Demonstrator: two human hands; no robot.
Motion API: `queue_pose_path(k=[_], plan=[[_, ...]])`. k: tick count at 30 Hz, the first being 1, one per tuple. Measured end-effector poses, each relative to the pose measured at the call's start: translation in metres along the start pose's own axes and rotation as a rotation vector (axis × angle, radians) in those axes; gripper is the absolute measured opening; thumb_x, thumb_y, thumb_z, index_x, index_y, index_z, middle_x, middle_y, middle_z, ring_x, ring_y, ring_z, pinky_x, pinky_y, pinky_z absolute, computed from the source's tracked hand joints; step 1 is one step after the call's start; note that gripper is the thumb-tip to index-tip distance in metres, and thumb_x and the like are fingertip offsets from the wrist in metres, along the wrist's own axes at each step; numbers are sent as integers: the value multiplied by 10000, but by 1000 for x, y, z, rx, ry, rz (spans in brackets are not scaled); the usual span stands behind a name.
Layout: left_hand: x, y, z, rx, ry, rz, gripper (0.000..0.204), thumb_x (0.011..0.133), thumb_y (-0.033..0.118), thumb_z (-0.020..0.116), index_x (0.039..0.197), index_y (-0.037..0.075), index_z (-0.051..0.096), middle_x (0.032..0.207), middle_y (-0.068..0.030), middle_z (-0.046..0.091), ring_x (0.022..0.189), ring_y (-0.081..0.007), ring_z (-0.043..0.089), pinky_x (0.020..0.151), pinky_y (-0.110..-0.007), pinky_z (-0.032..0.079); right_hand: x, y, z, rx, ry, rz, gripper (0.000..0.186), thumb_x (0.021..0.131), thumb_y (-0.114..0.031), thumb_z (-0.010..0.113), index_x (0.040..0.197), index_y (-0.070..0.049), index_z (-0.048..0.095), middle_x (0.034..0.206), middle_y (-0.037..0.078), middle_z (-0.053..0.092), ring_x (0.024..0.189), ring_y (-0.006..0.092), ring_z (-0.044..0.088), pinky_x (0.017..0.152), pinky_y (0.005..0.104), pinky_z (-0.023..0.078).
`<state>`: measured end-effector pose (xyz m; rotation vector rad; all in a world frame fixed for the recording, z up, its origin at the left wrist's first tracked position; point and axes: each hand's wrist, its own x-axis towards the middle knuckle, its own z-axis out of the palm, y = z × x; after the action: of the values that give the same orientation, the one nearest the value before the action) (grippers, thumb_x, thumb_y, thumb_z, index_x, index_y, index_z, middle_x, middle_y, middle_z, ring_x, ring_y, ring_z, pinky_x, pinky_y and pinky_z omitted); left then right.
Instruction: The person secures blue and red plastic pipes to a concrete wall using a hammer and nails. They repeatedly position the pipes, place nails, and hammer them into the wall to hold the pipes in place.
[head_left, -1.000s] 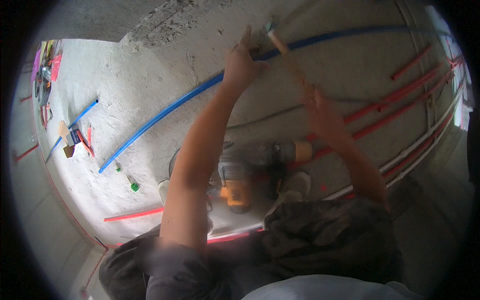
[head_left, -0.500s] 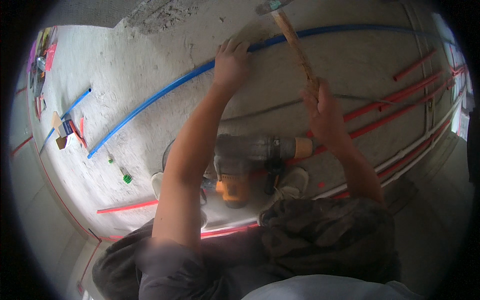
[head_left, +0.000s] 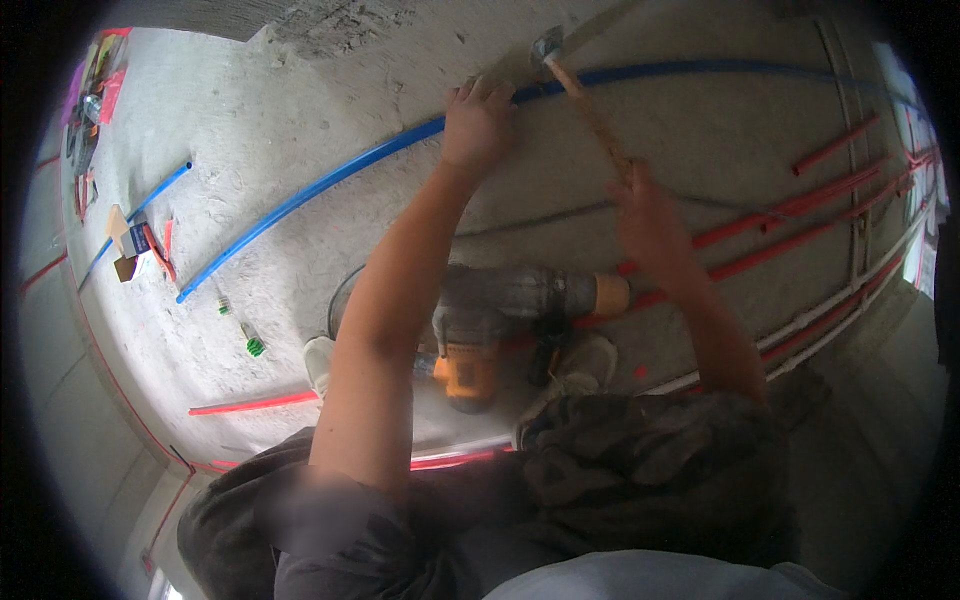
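A long blue pipe (head_left: 330,182) curves across the grey concrete surface from the left to the far right. My left hand (head_left: 480,122) lies over it, fingers bent around it; whatever is under the palm is hidden. In my right hand (head_left: 645,205) is a hammer (head_left: 598,118), gripped near the end of its wooden handle. Its metal head sits just beyond the pipe, right of my left hand, and the handle crosses above the pipe. Whether the head touches the surface I cannot tell.
A black and orange power drill (head_left: 468,340) lies close to me, between my shoes (head_left: 585,362). Red pipes (head_left: 745,222) run on the right. Red-handled pliers (head_left: 158,252), a small cardboard box (head_left: 122,232), green-headed brushes (head_left: 254,346) and a short blue pipe (head_left: 165,192) are at the left.
The hammer head has come down from the top edge toward the blue pipe. My left hand appears slightly farther right in the picture, still at the pipe.
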<state>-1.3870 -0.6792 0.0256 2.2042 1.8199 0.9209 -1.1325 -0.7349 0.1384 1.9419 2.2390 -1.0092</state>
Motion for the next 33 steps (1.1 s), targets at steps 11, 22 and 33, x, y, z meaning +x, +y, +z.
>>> queue_pose_path(k=[11,22,33], plan=[[-2,0,-1,-3,-47,-39,305,836,126,670,1124,28,701,1135,-190,678,1112,-421,608,963,-499,476,3,8,7,-63,66,-99,327,1061,-239,536,1259,19,495,831,168,658,696,274,674,595,399,534],[2,-4,-80,294,-431,187,413,915,112,627,1315,15,588,1283,-204,604,1264,-360,551,1058,-491,430,-23,8,11,-77,52,79,505,1029,-290,602,1442,-36,460,1055,176,666,885,270,693,714,432,551],[-142,-123,-464,561,-947,-647,182,910,51,640,1062,-13,718,1098,-189,703,1063,-357,671,915,-454,527,-63,-42,-62,-18,6,-175,340,1019,-345,605,1136,-26,604,816,84,638,698,230,611,673,368,471]])
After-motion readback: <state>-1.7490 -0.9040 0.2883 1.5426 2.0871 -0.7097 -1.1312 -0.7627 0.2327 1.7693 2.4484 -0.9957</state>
